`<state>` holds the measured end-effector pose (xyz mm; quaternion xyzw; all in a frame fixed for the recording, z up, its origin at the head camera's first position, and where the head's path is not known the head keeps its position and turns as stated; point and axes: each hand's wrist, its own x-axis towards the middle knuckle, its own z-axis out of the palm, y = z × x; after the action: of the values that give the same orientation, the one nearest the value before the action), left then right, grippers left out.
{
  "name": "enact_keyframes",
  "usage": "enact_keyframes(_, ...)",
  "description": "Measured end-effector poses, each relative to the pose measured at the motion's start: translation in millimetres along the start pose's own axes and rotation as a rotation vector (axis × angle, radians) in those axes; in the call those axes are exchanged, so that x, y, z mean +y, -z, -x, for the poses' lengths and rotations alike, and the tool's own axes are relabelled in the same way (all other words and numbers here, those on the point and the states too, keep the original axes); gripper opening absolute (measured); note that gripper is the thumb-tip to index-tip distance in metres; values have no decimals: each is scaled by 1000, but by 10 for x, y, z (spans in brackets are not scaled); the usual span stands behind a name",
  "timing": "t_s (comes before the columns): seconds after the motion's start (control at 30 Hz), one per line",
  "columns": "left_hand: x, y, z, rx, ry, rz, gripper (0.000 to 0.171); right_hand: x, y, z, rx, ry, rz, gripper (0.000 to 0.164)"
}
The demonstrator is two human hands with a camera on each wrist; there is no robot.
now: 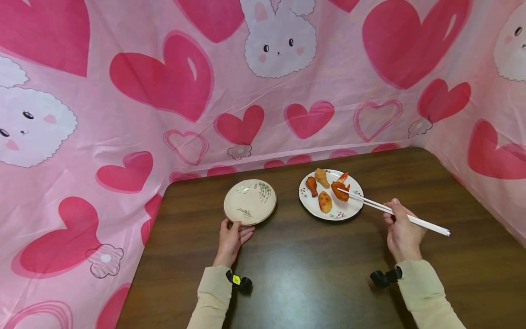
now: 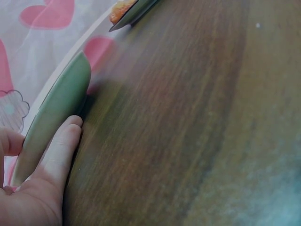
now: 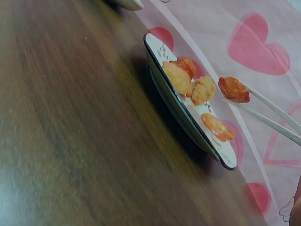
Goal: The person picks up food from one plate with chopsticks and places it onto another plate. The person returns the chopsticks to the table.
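Observation:
My left hand (image 1: 231, 240) grips the near rim of a cream plate (image 1: 248, 196) with green plant drawings, thumb at the edge and fingers underneath. On the right, my right hand (image 1: 404, 233) holds a pair of white chopsticks (image 1: 380, 205). Between their tips is a glossy reddish-brown piece of meat (image 3: 234, 89), raised above the white flowered plate (image 1: 343, 211) in the right wrist view. That plate bears a small drumstick (image 1: 311, 185), a breaded fried piece (image 1: 322, 177), a golden-brown piece (image 1: 325, 202) and a shrimp (image 1: 343, 176), partly hidden behind the held piece.
Both plates stand on a dark wooden table (image 1: 287, 260), the cream one left of the flowered one. Pink cloth (image 1: 230, 91) with hearts and rabbits hangs behind the table and along its sides. A black camera strap (image 1: 240, 281) circles each wrist.

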<state>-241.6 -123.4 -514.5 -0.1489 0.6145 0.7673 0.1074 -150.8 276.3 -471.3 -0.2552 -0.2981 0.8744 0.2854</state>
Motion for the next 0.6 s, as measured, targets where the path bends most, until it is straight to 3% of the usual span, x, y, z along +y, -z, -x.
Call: enact_keyframes(0.6,-5,18,6,-13,-2,6,53,20,134,-14,64,28,61,9)
